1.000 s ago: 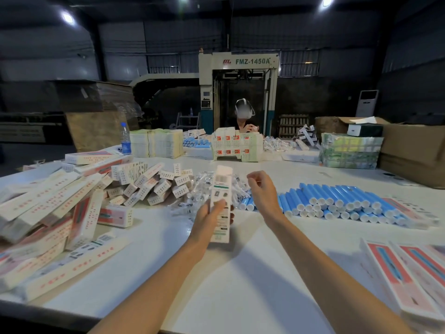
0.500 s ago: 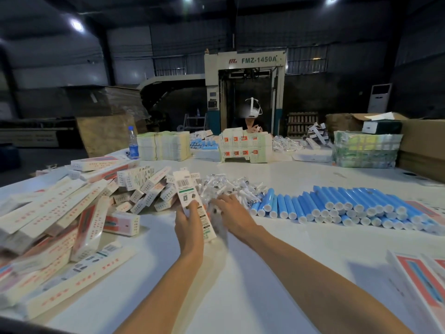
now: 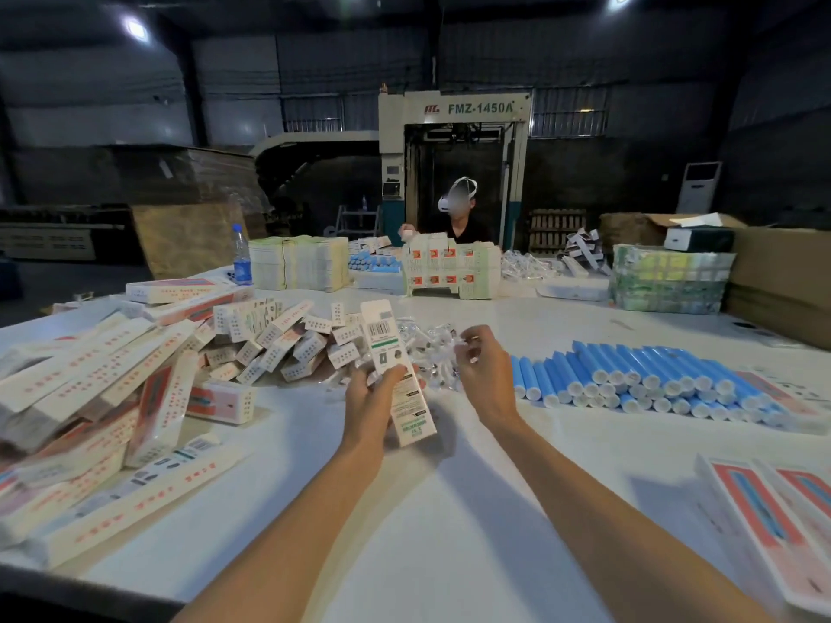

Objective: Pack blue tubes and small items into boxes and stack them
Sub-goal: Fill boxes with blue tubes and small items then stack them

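One box (image 3: 383, 339) in left grip (image 3: 366, 400); right grip (image 3: 490, 379) pinches indistinct item (image 3: 473, 359).

At the far edge of our white table (image 3: 449, 510) we see a person (image 3: 470, 231), behind them a beige machine (image 3: 454, 123) lettered FMZ-1450A; a water bottle (image 3: 242, 258) stands upright far left, a cardboard box (image 3: 782, 281) far right

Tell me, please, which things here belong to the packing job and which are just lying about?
Job: box in left hand, small item in right hand, blue tubes, pile of wrapped items, long boxes.
Lying about: water bottle, cardboard carton, machine.
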`<state>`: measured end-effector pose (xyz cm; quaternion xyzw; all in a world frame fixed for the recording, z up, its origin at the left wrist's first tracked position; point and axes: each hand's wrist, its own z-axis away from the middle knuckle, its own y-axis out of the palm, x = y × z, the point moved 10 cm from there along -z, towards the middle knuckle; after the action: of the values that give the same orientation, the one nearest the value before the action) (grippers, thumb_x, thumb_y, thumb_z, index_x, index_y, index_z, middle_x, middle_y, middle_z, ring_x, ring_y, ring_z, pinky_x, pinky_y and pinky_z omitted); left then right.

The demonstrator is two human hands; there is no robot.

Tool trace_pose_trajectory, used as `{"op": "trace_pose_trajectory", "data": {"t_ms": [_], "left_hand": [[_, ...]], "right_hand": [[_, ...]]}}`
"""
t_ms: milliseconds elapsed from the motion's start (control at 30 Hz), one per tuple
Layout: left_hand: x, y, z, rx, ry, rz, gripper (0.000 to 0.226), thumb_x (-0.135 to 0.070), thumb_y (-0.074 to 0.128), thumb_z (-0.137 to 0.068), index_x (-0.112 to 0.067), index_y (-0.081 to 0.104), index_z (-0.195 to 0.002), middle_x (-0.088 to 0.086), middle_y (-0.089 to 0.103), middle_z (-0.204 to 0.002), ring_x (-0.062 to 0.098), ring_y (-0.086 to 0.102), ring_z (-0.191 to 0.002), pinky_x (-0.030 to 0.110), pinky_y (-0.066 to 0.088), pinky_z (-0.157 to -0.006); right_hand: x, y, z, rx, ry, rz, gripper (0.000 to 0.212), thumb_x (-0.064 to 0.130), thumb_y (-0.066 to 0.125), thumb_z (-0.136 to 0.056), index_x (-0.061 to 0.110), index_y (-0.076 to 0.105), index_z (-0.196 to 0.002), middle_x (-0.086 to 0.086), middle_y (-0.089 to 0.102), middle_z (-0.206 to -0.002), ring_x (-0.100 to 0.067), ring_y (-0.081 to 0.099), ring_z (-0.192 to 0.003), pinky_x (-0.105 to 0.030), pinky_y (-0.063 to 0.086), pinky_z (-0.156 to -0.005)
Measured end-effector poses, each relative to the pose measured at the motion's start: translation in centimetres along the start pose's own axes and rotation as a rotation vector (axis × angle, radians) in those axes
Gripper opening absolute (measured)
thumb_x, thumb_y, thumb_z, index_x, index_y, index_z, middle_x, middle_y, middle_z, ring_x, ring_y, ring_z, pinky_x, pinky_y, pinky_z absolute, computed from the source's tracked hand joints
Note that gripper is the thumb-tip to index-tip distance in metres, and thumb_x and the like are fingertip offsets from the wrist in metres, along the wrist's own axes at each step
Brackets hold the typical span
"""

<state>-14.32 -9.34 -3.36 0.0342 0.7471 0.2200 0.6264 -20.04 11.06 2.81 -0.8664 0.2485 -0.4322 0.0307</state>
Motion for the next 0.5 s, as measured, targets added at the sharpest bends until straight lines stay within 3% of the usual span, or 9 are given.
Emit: {"op": "trace_pose_trajectory", "data": {"t_ms": [133,267,367,500], "left_hand": [[0.5,2.3,0.9,0.167,-0.035,-0.02,0.038,-0.016,0.076,-0.097,-0.014,0.06,-0.133,0.011,0.081,-0.112,0.032,0.08,-0.099,0.037,0.065,-0.07],[1.3,4.6,2.3,0.382,-0.032,-0.144,0.053,-0.024,0.086,-0.089,-0.013,0.059,-0.133,0.013,0.079,-0.117,0.036,0.078,-0.107,0.046,0.062,-0.088],[1.8,5.9,3.2,0.49,-0.039,-0.198,0.066,-0.038,0.094,-0.078,-0.017,0.059,-0.13,0.013,0.079,-0.119,0.037,0.077,-0.109,0.046,0.061,-0.088],[1.7,6.3,3.4,0.51,-0.044,-0.183,0.069,-0.036,0.099,-0.073,-0.016,0.061,-0.128,0.014,0.078,-0.121,0.04,0.077,-0.109,0.046,0.062,-0.084]], "right_hand": [[0.0,-6.6,0.3,-0.149,0.122,-0.187,0.017,0.013,0.062,-0.101,0.015,0.063,-0.117,0.003,0.071,-0.096,-0.015,0.071,-0.086,-0.026,0.054,-0.072],[2.6,-12.0,0.2,-0.272,0.14,-0.361,0.02,0.019,0.065,-0.1,0.014,0.06,-0.118,-0.004,0.074,-0.098,-0.009,0.072,-0.079,-0.022,0.056,-0.07],[7.0,-13.4,-0.6,-0.202,-0.003,-0.381,0.014,0.017,0.066,-0.1,0.011,0.067,-0.113,-0.007,0.075,-0.095,-0.012,0.071,-0.079,-0.022,0.057,-0.07],[11.4,-12.0,-1.3,0.002,-0.15,-0.222,0.016,0.014,0.065,-0.101,0.008,0.069,-0.115,-0.006,0.073,-0.098,-0.016,0.07,-0.087,-0.023,0.057,-0.074]]}}
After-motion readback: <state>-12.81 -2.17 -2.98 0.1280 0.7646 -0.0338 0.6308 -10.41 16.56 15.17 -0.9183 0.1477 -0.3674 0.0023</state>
